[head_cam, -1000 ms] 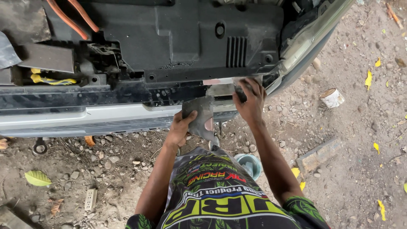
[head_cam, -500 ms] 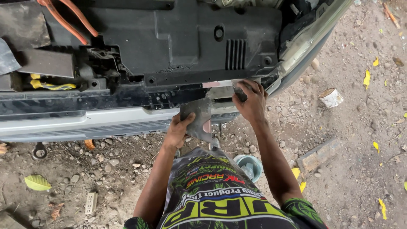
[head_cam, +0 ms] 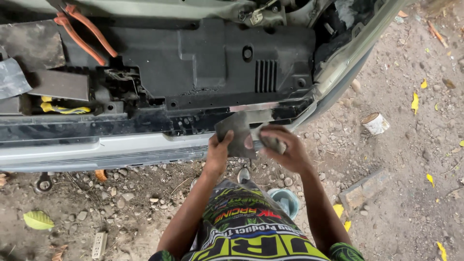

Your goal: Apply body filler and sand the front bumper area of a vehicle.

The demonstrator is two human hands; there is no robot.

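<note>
left hand point(head_cam: 218, 151) grips the grey sanding sheet point(head_cam: 236, 135) taut against the bumper point(head_cam: 121, 150); right hand point(head_cam: 285, 147), just beside, clasps a folded piece point(head_cam: 270, 141).

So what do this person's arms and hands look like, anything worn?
Both arms are bare from the short sleeves down. The left hand and right hand wear no gloves, and no watch or rings show. The shirt is dark with bright yellow-green, white and red lettering; its sleeves are patterned green.
</note>
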